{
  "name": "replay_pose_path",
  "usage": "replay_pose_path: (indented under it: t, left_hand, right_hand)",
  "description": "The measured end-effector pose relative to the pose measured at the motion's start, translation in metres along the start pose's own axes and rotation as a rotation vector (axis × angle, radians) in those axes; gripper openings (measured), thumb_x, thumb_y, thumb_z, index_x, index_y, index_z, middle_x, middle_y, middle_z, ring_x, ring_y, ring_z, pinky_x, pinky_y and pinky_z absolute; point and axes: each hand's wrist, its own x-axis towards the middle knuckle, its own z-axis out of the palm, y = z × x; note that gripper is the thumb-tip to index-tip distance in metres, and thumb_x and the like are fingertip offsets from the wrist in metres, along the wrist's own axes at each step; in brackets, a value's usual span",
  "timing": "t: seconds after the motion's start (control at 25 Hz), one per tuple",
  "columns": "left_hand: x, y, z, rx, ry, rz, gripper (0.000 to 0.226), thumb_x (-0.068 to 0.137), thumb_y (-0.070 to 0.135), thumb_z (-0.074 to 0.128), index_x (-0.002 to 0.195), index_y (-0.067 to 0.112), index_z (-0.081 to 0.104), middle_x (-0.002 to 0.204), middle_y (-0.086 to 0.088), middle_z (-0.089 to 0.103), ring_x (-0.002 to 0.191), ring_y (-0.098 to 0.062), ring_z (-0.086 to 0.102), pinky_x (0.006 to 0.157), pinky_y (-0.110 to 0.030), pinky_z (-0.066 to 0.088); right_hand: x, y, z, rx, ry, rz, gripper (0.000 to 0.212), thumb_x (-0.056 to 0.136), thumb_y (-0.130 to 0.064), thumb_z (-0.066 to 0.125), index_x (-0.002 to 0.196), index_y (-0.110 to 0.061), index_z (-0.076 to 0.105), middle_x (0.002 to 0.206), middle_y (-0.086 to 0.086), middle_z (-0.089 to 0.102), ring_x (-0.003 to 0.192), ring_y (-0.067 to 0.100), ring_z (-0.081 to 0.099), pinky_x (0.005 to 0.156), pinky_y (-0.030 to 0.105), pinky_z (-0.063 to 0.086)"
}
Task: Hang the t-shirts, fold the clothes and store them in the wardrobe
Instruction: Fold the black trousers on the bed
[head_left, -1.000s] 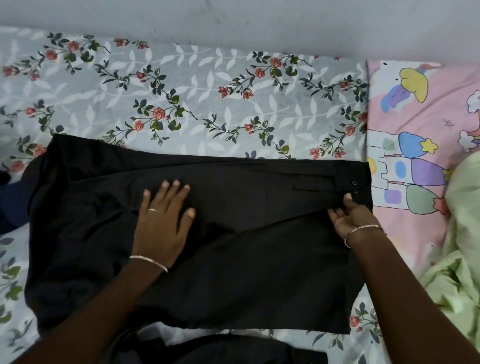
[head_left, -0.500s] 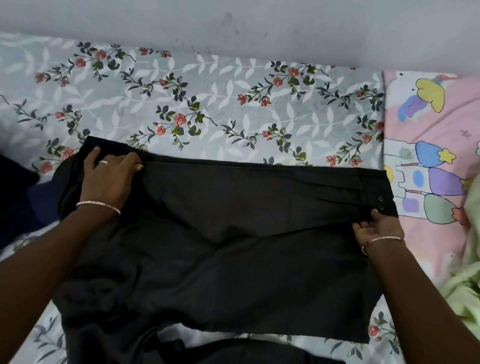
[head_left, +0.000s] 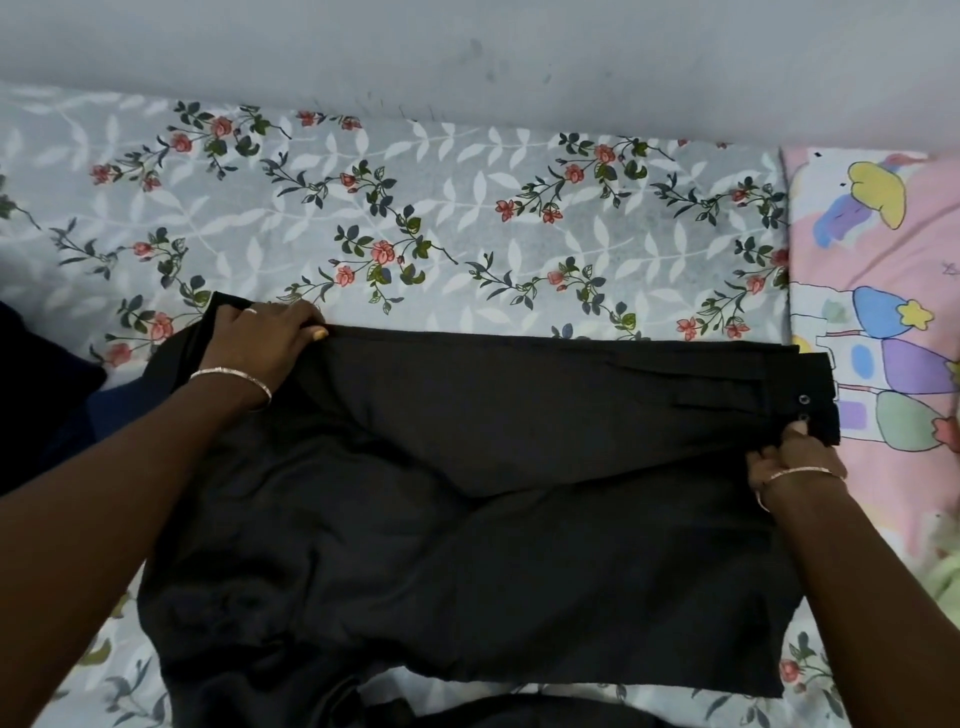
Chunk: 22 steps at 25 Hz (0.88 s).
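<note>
- So, black pants (head_left: 519, 493) lie spread across the bed sheet (head_left: 467, 208), waistband (head_left: 815, 384) end at the pillow (head_left: 883, 260) edge.
- Our left hand (head_left: 260, 338) grips the far edge, right hand (head_left: 795, 457) pinches that waistband end, prob to keep the fabric taut & square b4 folding.

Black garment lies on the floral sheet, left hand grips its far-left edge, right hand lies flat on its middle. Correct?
Not quite. The head view shows the right hand pinching the garment at its right end, beside the snaps, not flat on its middle. The left hand does grip the far-left edge, on the floral sheet.
</note>
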Motion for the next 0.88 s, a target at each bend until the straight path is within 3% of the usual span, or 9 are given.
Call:
replay_pose_path:
  t: [0.08, 0.12, 0.2, 0.28, 0.4, 0.48, 0.64, 0.76, 0.88]
  left_hand:
    - [-0.008, -0.006, 0.003, -0.006, 0.039, 0.032, 0.024, 0.101, 0.041, 0.046, 0.112, 0.027, 0.062, 0.109, -0.006, 0.071, 0.105, -0.032, 0.062, 0.088, -0.044, 0.03]
    - [-0.01, -0.008, 0.004, -0.02, 0.059, 0.035, 0.024, 0.101, 0.04, 0.046, 0.113, 0.027, 0.062, 0.107, -0.006, 0.072, 0.103, -0.031, 0.063, 0.088, -0.044, 0.03]
    - [-0.012, -0.008, 0.005, -0.056, 0.085, 0.019, 0.024, 0.101, 0.04, 0.047, 0.113, 0.025, 0.062, 0.099, -0.008, 0.073, 0.098, -0.03, 0.066, 0.089, -0.043, 0.029]
    - [-0.01, -0.008, 0.007, -0.052, 0.092, 0.025, 0.025, 0.102, 0.04, 0.046, 0.11, 0.023, 0.062, 0.093, -0.01, 0.073, 0.093, -0.03, 0.068, 0.087, -0.043, 0.031]
    - [0.0, -0.011, 0.0, -0.04, 0.089, 0.098, 0.03, 0.102, 0.041, 0.044, 0.101, 0.017, 0.063, 0.09, -0.015, 0.072, 0.085, -0.037, 0.067, 0.077, -0.044, 0.041]
    - [0.007, -0.012, -0.006, -0.055, 0.075, 0.128, 0.036, 0.103, 0.042, 0.042, 0.092, 0.013, 0.061, 0.085, -0.016, 0.068, 0.08, -0.04, 0.065, 0.069, -0.043, 0.043]
    - [0.008, -0.013, -0.008, -0.1, 0.054, 0.209, 0.053, 0.101, 0.054, 0.029, 0.086, 0.013, 0.059, 0.082, -0.012, 0.064, 0.08, -0.037, 0.061, 0.065, -0.042, 0.045]
    - [0.003, -0.02, -0.002, -0.122, 0.042, 0.231, 0.063, 0.094, 0.06, 0.02, 0.096, 0.015, 0.064, 0.089, -0.011, 0.069, 0.085, -0.036, 0.064, 0.071, -0.044, 0.049]
    - [0.003, -0.024, 0.001, -0.101, 0.042, 0.245, 0.067, 0.095, 0.06, 0.017, 0.104, 0.014, 0.066, 0.093, -0.013, 0.07, 0.088, -0.035, 0.066, 0.074, -0.043, 0.05]
  right_hand:
    - [-0.002, 0.001, -0.006, -0.118, -0.041, -0.061, 0.055, 0.108, -0.027, 0.037, 0.157, -0.009, 0.019, 0.155, 0.015, 0.036, 0.139, 0.034, 0.044, 0.091, 0.04, 0.05]
    - [-0.003, 0.002, -0.007, -0.214, 0.038, -0.076, 0.063, 0.103, -0.033, 0.048, 0.157, -0.014, 0.019, 0.15, 0.009, 0.042, 0.131, 0.033, 0.052, 0.083, 0.04, 0.053]
    - [-0.029, 0.009, -0.004, -0.478, 0.207, -0.125, 0.079, 0.096, -0.038, 0.058, 0.156, -0.009, 0.015, 0.15, 0.017, 0.044, 0.128, 0.04, 0.053, 0.095, 0.048, 0.052]
    - [-0.073, 0.032, 0.004, -0.783, 0.244, -0.476, 0.053, 0.099, -0.027, 0.056, 0.142, -0.003, 0.037, 0.135, 0.024, 0.056, 0.124, 0.043, 0.054, 0.1, 0.043, 0.042]
    - [-0.133, 0.076, 0.038, -0.948, -0.232, -1.037, 0.011, 0.092, -0.016, 0.063, 0.102, -0.013, 0.061, 0.094, 0.008, 0.069, 0.091, 0.036, 0.066, 0.081, 0.04, 0.047]
    - [-0.145, 0.099, 0.07, -1.114, -0.49, -1.272, 0.012, 0.09, -0.019, 0.062, 0.102, -0.02, 0.064, 0.096, 0.002, 0.067, 0.093, 0.031, 0.062, 0.081, 0.043, 0.047]
    - [-0.172, 0.115, 0.141, -1.378, -0.667, -1.292, 0.03, 0.099, -0.027, 0.054, 0.129, -0.025, 0.057, 0.125, 0.001, 0.058, 0.121, 0.025, 0.049, 0.098, 0.044, 0.034]
    - [-0.166, 0.118, 0.166, -1.611, -0.679, -1.279, 0.023, 0.099, -0.032, 0.055, 0.121, -0.024, 0.06, 0.122, 0.002, 0.057, 0.122, 0.026, 0.047, 0.1, 0.044, 0.03]
    - [-0.162, 0.122, 0.171, -1.58, -0.624, -1.284, 0.016, 0.099, -0.03, 0.055, 0.112, -0.022, 0.06, 0.114, 0.002, 0.059, 0.115, 0.026, 0.05, 0.097, 0.046, 0.031]
